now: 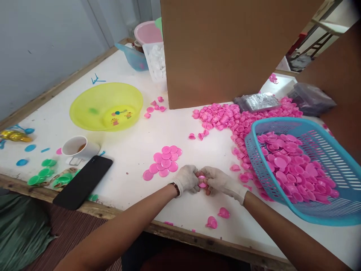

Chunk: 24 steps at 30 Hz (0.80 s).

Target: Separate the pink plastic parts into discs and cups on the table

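My left hand (188, 178) and my right hand (218, 180), both in pale fingerless-looking gloves, meet above the white table. Between their fingertips is a small pink toy saucer (202, 182), partly covered by the fingers; whether a cup is joined to it I cannot tell. Left of my hands lies a loose group of flat pink saucers (166, 156). Two pink toy cups (211, 222) rest near the front edge. A large heap of pink toy cups (222, 114) spreads at the right, behind and beside a blue basket (310, 126) of pink saucers (293, 169).
A tall cardboard box (225, 52) stands at the back. Leftward are a yellow basin (93, 94), a white mug (87, 148) with brown liquid, a black phone (83, 182) and green pieces (45, 173). Plastic-wrapped packs (262, 101) lie on the cup heap. A wooden strip (197, 239) edges the table.
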Each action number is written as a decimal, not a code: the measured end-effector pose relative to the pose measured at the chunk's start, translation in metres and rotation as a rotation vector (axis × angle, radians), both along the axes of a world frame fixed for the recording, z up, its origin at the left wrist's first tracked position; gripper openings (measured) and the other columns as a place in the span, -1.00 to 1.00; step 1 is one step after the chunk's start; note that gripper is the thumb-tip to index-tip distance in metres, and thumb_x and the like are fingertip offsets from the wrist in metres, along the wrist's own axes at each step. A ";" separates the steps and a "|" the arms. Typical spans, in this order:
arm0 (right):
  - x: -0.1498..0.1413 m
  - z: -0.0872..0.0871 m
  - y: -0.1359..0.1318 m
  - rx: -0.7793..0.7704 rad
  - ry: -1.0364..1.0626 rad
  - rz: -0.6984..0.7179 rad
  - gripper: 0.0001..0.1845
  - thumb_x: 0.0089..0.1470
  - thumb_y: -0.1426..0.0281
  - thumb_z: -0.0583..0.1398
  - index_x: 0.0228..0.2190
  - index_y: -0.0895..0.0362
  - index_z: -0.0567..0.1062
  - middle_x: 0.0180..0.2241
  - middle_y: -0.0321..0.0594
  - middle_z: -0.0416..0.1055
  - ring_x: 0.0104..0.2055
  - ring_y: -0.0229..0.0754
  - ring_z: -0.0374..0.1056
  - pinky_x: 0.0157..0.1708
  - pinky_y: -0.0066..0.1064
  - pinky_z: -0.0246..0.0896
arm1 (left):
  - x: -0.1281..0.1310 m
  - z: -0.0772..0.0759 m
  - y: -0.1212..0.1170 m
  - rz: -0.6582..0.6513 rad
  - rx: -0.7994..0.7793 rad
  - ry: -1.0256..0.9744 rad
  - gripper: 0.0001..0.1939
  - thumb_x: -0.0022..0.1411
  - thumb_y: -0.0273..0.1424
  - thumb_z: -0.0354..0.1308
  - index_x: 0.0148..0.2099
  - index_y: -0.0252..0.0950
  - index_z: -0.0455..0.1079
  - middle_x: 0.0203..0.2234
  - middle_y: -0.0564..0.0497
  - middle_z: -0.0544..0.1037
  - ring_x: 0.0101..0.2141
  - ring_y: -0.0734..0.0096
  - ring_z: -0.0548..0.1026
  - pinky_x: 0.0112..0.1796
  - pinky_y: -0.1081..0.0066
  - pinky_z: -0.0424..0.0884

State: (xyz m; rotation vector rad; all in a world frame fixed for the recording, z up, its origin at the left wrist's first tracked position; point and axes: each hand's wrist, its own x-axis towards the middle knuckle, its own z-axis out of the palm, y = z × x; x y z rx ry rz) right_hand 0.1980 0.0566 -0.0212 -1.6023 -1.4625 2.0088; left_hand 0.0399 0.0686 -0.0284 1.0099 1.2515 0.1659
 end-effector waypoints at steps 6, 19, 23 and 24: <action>-0.006 -0.007 -0.003 0.016 -0.043 -0.012 -0.83 -0.01 0.30 0.13 -0.36 0.10 0.28 -0.55 -0.36 0.35 -0.67 -0.38 0.28 -0.68 -0.56 0.16 | 0.002 0.003 -0.009 0.006 0.055 -0.007 -0.86 0.09 -0.48 0.12 -0.25 -0.34 0.25 -0.79 0.13 0.37 -0.69 0.46 0.42 -0.62 0.49 0.39; 0.076 0.051 -0.046 0.536 -0.084 -0.622 -0.67 0.05 0.23 0.02 -0.12 0.01 0.27 -0.32 -0.19 0.36 -0.51 -0.24 0.28 -0.52 -0.36 0.21 | -0.084 0.039 0.004 -0.162 0.748 0.956 -0.72 0.17 -0.27 -0.01 -0.13 -0.33 0.31 -0.16 -0.18 0.39 -0.27 0.18 0.47 -0.32 0.30 0.35; 0.074 0.025 -0.025 0.820 -0.794 -0.211 -0.68 0.00 0.44 0.02 -0.16 0.14 0.37 -0.18 -0.02 0.35 -0.26 -0.10 0.33 -0.27 -0.28 0.21 | -0.087 0.033 0.003 -0.209 0.773 0.995 -0.75 0.16 -0.32 0.00 -0.13 -0.32 0.29 -0.16 -0.14 0.37 -0.25 0.22 0.46 -0.35 0.38 0.34; 0.072 0.019 -0.019 0.854 -0.937 -0.116 -0.70 0.02 0.46 0.01 -0.18 0.15 0.39 -0.17 0.01 0.34 -0.20 -0.07 0.32 -0.23 -0.27 0.19 | -0.086 0.031 0.002 -0.212 0.780 0.998 -0.77 0.17 -0.33 -0.01 -0.14 -0.32 0.29 -0.17 -0.13 0.37 -0.25 0.24 0.46 -0.35 0.39 0.34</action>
